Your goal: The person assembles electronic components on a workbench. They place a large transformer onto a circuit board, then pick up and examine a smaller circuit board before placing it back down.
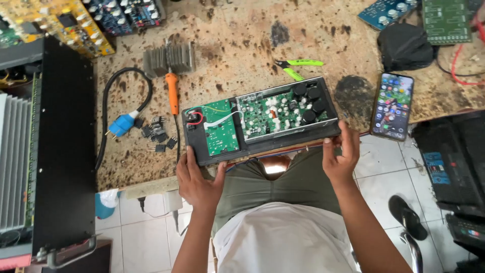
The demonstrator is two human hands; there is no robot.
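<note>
An opened black electronic unit (303, 132) lies at the near edge of the stained workbench (242, 45). Inside it sit a small green circuit board (220, 132) on the left and a larger green board (280, 110) with black round capacitors on the right. My left hand (198, 179) grips the unit's near left corner. My right hand (341, 156) grips its near right corner. Both hands hold the unit from the bench's front edge, above my lap.
An orange-handled soldering iron (173, 92), a finned heat sink (169, 58), green-handled cutters (299, 66), a blue plug (121, 124) and several small black parts (157, 134) lie behind the unit. A lit phone (392, 105) lies right. A big black chassis (63, 146) stands left.
</note>
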